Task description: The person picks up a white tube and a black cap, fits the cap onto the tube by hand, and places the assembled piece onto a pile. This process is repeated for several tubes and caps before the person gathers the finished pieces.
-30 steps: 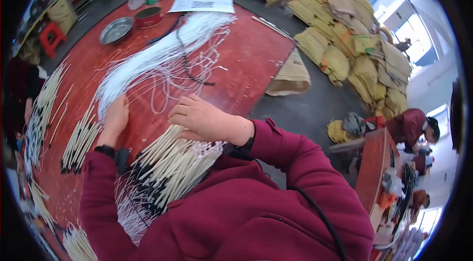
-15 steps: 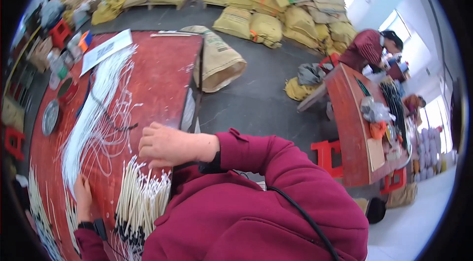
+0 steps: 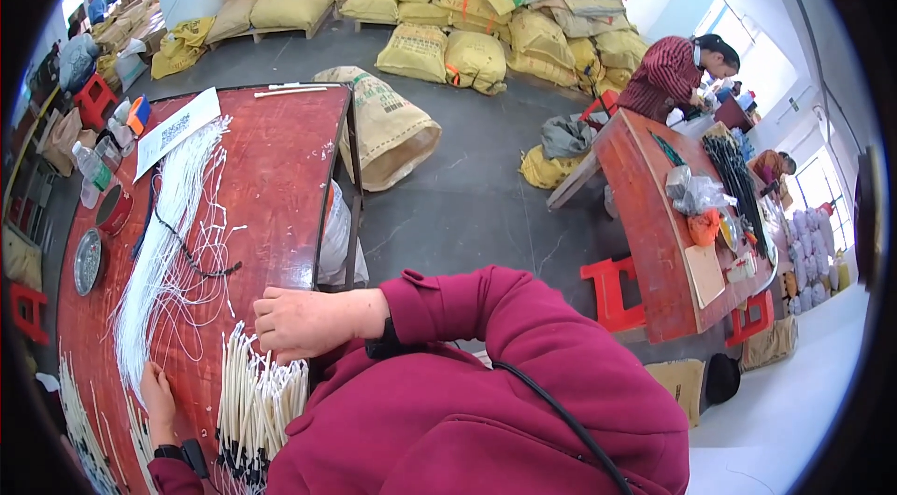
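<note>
White sticks (image 3: pixel 257 397) with dark ends lay fanned at the near edge of the red bench (image 3: pixel 280 168), the right hand (image 3: pixel 304 322) curled loosely over their tips, knuckles bent, pressing rather than clamping. Left of them, the left hand (image 3: pixel 159 397) rested flat, fingers open, on a long bundle of white cords (image 3: pixel 173 224). Beyond the bench stood an open sack (image 3: pixel 392 131).

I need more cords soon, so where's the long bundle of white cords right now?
The long bundle of white cords lies along the red table, left in the head view, between the left hand and the white paper sheet.
</note>
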`<move>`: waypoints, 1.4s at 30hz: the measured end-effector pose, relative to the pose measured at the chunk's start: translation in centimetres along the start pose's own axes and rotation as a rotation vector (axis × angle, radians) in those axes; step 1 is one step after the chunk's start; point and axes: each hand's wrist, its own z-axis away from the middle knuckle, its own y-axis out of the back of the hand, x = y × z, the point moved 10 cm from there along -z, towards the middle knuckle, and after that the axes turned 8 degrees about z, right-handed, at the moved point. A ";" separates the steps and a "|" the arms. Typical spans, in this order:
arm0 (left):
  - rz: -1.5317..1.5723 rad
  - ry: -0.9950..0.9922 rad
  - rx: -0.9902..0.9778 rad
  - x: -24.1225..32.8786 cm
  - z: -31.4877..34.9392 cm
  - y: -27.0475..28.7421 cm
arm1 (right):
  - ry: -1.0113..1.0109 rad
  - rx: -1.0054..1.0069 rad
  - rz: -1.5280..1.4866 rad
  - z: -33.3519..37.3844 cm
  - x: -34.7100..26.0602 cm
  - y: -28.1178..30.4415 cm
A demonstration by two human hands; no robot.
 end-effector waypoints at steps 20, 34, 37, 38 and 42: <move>-0.105 -0.020 0.013 -2.5 0.8 0.4 | 0.068 0.005 -0.001 0.7 -2.1 -0.5; -0.152 0.205 0.146 5.0 8.4 4.9 | 0.214 -0.260 -0.147 -11.2 -0.8 -4.4; -0.111 0.235 0.197 4.3 11.3 5.1 | 0.248 -0.298 -0.129 -15.0 -2.0 -8.3; -0.101 0.282 0.173 3.7 11.8 4.8 | 0.257 -0.321 -0.087 -15.9 -2.2 -9.8; -0.059 0.380 0.131 2.7 13.2 3.8 | 0.296 -0.425 0.014 -16.6 -2.2 -14.9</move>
